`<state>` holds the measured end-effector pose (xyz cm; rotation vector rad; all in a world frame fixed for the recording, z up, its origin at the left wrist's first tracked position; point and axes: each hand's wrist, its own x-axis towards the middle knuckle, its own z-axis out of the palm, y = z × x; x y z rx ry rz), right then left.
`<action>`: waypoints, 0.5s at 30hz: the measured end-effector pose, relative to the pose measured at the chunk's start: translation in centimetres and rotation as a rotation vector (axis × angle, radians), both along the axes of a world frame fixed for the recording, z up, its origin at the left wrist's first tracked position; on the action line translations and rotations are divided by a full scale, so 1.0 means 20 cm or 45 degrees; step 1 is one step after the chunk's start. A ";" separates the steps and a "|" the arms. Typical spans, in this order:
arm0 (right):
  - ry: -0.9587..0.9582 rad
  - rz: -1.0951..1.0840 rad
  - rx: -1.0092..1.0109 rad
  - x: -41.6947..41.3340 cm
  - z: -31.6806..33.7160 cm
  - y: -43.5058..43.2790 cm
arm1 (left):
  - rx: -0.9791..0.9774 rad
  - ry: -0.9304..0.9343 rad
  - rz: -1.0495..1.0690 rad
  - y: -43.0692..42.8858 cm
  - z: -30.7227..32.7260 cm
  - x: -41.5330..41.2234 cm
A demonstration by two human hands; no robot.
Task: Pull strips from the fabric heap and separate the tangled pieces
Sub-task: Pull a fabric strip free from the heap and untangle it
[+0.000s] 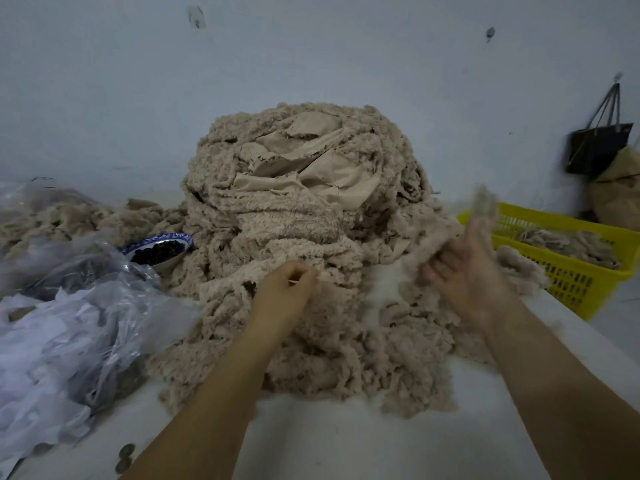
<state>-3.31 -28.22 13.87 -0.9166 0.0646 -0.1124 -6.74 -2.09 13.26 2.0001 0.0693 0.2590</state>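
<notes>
Both of our hands are working at the front of the fabric heap point(298, 188), which is sitting in the middle of the white table point(346, 445) and spilling toward us. Our left hand point(289, 285) is curling its fingers and pinching a fold low on the heap's face. Our right hand point(464, 271) is grasping a loose strip point(485, 202) off to the right, near the yellow basket point(571, 282), though motion blur is hiding exactly how its fingers are lying.

We are judging this to be the pulling-apart step. To do it well, the left hand should be anchoring the heap while the right is drawing its strip away sideways and steadily, so that neighbouring loops are slipping free rather than tightening. If the strip is catching, slackening and shaking it loose is likely wiser than hauling.

The material is looking like beige fleece, curly and fuzzy on one side, with smooth, flat backing showing in creased panels near the top. The strips are lying long, narrow and ragged-edged, layered in drooping bands. More of them are resting in the basket, and crinkled clear plastic bags point(86, 323) are lying at the left.
</notes>
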 end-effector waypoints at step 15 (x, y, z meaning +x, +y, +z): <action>0.025 0.280 -1.827 -0.08 -0.29 0.32 | 0.431 0.107 -0.025 0.04 -0.10 0.18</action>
